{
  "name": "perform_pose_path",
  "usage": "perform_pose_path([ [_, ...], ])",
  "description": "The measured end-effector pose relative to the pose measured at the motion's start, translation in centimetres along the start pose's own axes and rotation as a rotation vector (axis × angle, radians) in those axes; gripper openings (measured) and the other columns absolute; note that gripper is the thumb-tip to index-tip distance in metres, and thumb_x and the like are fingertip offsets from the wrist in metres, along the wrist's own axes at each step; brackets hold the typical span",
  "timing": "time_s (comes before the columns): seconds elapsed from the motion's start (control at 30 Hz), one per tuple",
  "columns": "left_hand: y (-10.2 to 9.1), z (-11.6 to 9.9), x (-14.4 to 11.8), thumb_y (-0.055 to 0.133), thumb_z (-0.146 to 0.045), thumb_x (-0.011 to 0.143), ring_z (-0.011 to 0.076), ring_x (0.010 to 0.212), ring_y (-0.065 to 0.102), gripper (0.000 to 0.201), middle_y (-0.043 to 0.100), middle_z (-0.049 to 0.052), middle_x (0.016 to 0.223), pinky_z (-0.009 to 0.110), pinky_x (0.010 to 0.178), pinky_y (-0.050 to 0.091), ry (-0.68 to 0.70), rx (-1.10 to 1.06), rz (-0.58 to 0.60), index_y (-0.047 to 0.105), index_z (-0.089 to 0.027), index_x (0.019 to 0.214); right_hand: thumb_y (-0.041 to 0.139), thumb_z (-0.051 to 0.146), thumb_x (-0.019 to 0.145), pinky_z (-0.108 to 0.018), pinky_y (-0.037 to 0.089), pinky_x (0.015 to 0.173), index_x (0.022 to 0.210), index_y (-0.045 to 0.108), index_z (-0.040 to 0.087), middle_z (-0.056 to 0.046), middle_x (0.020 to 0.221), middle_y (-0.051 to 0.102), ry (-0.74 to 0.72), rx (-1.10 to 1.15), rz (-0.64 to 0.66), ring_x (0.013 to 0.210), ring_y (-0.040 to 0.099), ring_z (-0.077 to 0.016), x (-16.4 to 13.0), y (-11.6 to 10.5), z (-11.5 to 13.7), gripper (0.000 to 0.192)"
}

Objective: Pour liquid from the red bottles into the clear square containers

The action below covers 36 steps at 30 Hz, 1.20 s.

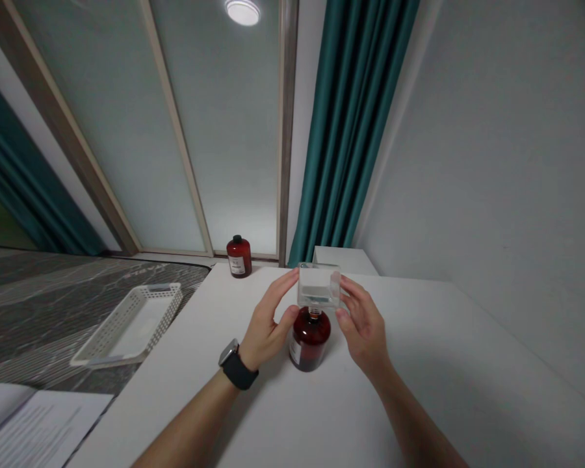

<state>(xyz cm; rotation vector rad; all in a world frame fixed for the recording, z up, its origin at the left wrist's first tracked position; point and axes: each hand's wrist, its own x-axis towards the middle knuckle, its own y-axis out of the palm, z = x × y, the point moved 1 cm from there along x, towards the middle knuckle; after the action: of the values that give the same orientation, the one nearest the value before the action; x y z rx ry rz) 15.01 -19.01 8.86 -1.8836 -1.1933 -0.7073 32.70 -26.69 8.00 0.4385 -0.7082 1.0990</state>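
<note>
A clear square container [318, 285] with some liquid in it sits upside down on the neck of a dark red bottle [310, 337], which stands upright on the white table [419, 351]. My left hand [268, 318], with a black watch on the wrist, grips the container's left side between fingers and thumb. My right hand [363, 322] holds its right side the same way. The bottle's mouth is hidden by the container.
A second dark red bottle [238, 256] with a black cap stands at the table's far edge by the window. A white perforated basket [131, 323] lies on the dark marbled surface to the left. Papers [26, 426] lie at the near left. Teal curtains [355, 130] hang behind.
</note>
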Motion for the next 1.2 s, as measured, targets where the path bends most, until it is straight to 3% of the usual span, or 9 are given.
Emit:
perform_pose_path([
  [1.2,-0.29,-0.48,0.12,0.045,-0.022,0.099,0.0248,0.138,0.045,0.044,0.048,0.012,0.149,0.047,0.116,0.038,0.054,-0.001,0.011,0.046,-0.023,0.143,0.055,0.018,0.094,-0.053,0.047,0.108,0.134,0.053,0.028,-0.011,0.142,0.053,-0.116,-0.139,0.022,0.134,0.05,-0.0283,-0.34,-0.36,-0.32,0.041],
])
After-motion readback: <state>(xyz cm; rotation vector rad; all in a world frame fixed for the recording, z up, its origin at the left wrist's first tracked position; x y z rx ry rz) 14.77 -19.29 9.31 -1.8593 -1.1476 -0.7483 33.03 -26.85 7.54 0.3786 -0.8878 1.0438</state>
